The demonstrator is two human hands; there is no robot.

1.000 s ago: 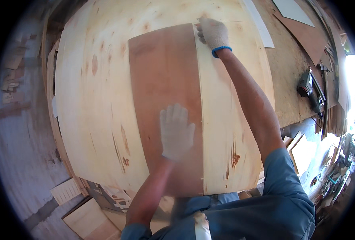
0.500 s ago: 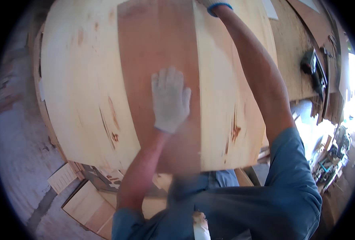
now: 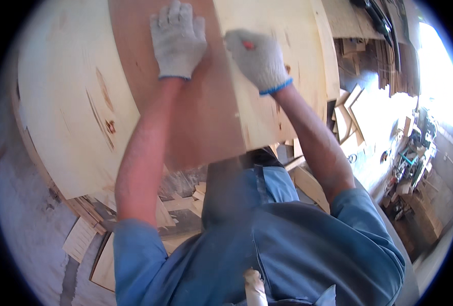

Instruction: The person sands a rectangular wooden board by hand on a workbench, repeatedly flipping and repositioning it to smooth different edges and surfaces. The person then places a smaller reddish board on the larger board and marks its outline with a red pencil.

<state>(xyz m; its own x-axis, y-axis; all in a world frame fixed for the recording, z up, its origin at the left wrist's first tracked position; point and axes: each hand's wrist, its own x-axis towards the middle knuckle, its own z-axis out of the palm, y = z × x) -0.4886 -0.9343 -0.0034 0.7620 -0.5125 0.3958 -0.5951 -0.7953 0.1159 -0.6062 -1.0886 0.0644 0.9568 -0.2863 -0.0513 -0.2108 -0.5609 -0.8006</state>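
Note:
Wide pale wood veneer sheets (image 3: pixel 58 109) lie in front of me, with a reddish-brown veneer strip (image 3: pixel 201 120) between them. My left hand (image 3: pixel 179 43), in a whitish knit glove, lies flat on the brown strip with its fingers stretched forward. Beside it, my right hand (image 3: pixel 259 57) is gloved too, with a blue cuff. Its fingers are curled around a small red object (image 3: pixel 248 45), of which only a bit shows, so its kind is unclear. This hand is over the pale sheet, just right of the seam along the brown strip.
A black tool (image 3: pixel 379 20) lies at the far right, above hanging strips of wood (image 3: pixel 384 64). Wood offcuts (image 3: pixel 349 115) lean by the right wall. More wood pieces lie on the floor at the lower left, with a slatted pale piece (image 3: pixel 80 239) among them.
My right hand has come back from the far edge to near the left hand. My left hand still lies flat on the brown strip. The whole view has shifted.

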